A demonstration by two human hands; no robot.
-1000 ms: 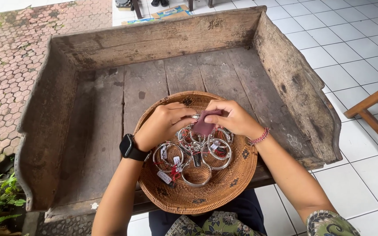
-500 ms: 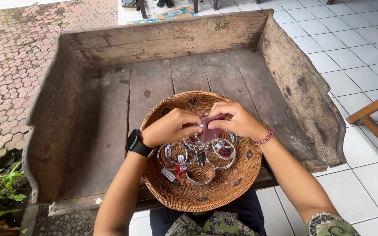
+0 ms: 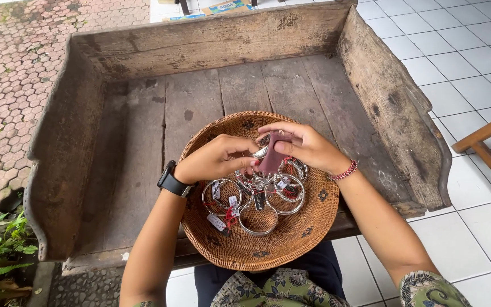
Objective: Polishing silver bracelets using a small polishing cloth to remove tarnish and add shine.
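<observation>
1. My right hand (image 3: 308, 146) pinches a small maroon cloth (image 3: 272, 159) at frame centre, its long side hanging downward.
2. My left hand (image 3: 217, 159) fingers close on a silver bangle (image 3: 259, 152) touching that cloth, equally near.
3. More bangles (image 3: 257, 199) lie just below in the woven basket (image 3: 291, 239); open room toward the wooden tray wall (image 3: 393, 108).

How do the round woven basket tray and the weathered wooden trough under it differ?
The round woven basket tray is circular, tan wickerwork with small dark motifs; the weathered wooden trough is rectangular, made of grey, cracked planks. The tray is shallow and the smaller of the two; the trough has tall sides and holds the tray. The tray carries silver bangles; the trough's boards carry only the tray. Both are brownish and open-topped.
</observation>
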